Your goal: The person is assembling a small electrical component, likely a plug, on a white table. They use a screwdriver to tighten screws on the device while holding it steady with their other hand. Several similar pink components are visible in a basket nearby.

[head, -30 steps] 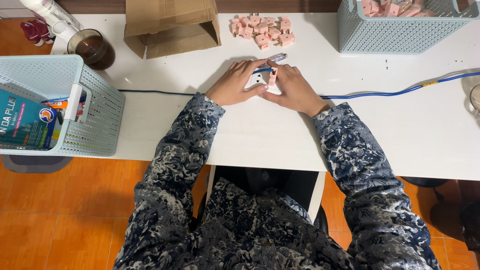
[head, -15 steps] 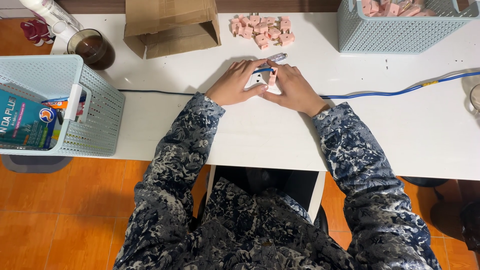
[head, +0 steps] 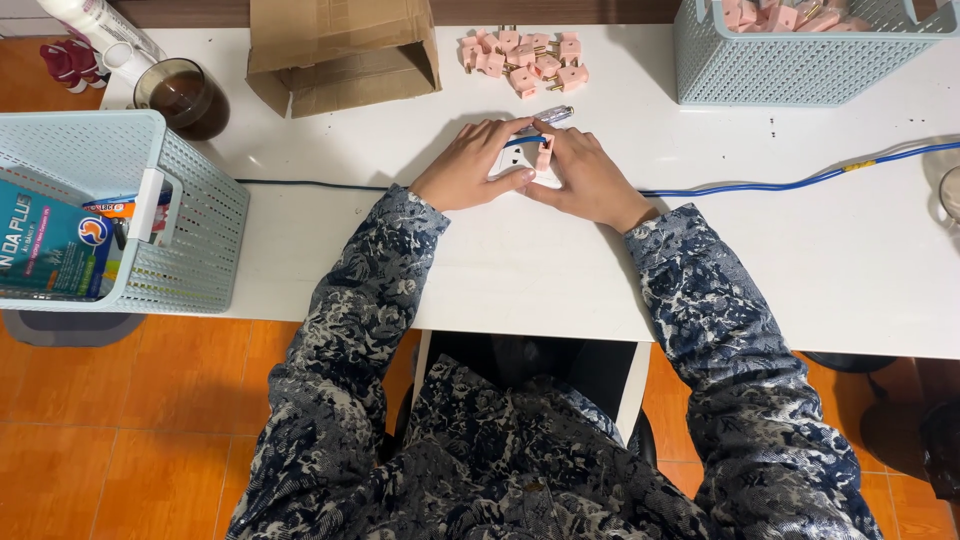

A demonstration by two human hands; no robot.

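You are bracing a small white plastic socket block [head: 522, 165] flat on the white laminate tabletop [head: 500, 270] with both hands cupped around it, which is keeping the light piece from sliding while a small pink plastic plug [head: 543, 152] is standing upright at its top. Your left hand [head: 470, 167] is curling loosely against the block's left edge, thumb lying along its near side; your right hand [head: 588, 178] is closing around the right edge with the fingertips meeting at the pink plug, though the fingers are hiding just how firmly it is being pinched. A thin pen-shaped tester with a clear barrel [head: 545, 117] is lying just beyond your fingertips, within easy reach. A blue rubbery cable [head: 790, 184] is running from under your right hand off to the right, and a darker cable [head: 300, 183] is trailing away to the left, so the block is sitting mid-line between them. Farther back, a loose heap of matching pink plugs with brass prongs [head: 525, 58] is waiting near an open brown cardboard box [head: 345, 50], and a pale blue perforated plastic basket [head: 800, 55] is holding more pink pieces. Another pale blue lattice basket [head: 190, 210] is hanging over the table's left edge, with a glass of dark liquid [head: 178, 95] behind it.
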